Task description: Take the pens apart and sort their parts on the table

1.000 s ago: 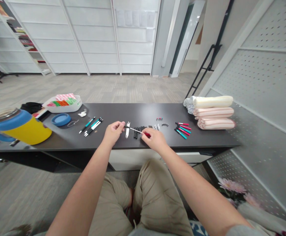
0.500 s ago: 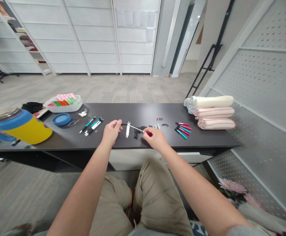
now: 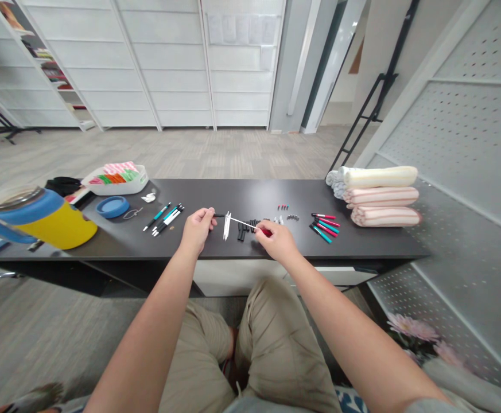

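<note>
My left hand (image 3: 198, 225) is pinched on a small black pen piece (image 3: 218, 215) just above the black table (image 3: 241, 195). My right hand (image 3: 278, 240) is closed on a thin white refill with a red end (image 3: 250, 225), whose tip points toward the black piece. Under the hands lie white refills (image 3: 226, 226) in a bundle and several black pen barrels (image 3: 244, 228). Assembled pens (image 3: 164, 217) lie to the left of my left hand.
Red and teal pens (image 3: 325, 226) and small pen parts (image 3: 281, 213) lie at the right. Rolled towels (image 3: 381, 198) are stacked at the far right. A yellow and blue jug (image 3: 39, 221), a blue lid (image 3: 112, 206) and a white tray (image 3: 116, 179) sit at the left.
My right hand has drifted slightly right and up with the refill. The left hand keeps its pinch on the black piece. The view has shifted a little.
</note>
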`<state>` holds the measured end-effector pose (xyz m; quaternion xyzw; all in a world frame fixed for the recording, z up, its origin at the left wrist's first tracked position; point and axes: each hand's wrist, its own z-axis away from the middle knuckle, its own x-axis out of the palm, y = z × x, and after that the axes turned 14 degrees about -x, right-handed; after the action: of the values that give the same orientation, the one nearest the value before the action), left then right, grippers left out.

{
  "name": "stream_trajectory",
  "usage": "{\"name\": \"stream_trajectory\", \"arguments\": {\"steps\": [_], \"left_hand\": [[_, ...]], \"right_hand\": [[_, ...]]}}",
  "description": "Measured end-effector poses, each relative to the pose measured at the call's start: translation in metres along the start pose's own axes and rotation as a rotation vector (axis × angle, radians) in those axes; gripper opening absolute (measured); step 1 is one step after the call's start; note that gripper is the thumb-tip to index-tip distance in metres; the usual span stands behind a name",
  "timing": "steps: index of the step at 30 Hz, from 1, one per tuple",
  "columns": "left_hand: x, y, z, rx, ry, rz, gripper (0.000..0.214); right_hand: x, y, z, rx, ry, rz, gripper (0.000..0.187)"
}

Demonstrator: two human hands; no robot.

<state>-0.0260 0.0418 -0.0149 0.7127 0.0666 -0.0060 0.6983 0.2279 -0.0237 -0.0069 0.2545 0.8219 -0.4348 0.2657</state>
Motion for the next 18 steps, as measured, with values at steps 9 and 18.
{"name": "stream_trajectory", "arguments": {"steps": [9, 18], "left_hand": [[0.0004, 0.0030, 0.0025, -0.005, -0.080, -0.010, 0.034], [-0.0022, 0.0018, 0.0008, -0.022, -0.115, 0.030, 0.036]], "right_hand": [[0.0015, 0.0025, -0.0002, -0.017, -0.003, -0.010, 0.016], [0.0015, 0.0083, 0.0004, -0.018, 0.012, -0.091, 0.018]]}}
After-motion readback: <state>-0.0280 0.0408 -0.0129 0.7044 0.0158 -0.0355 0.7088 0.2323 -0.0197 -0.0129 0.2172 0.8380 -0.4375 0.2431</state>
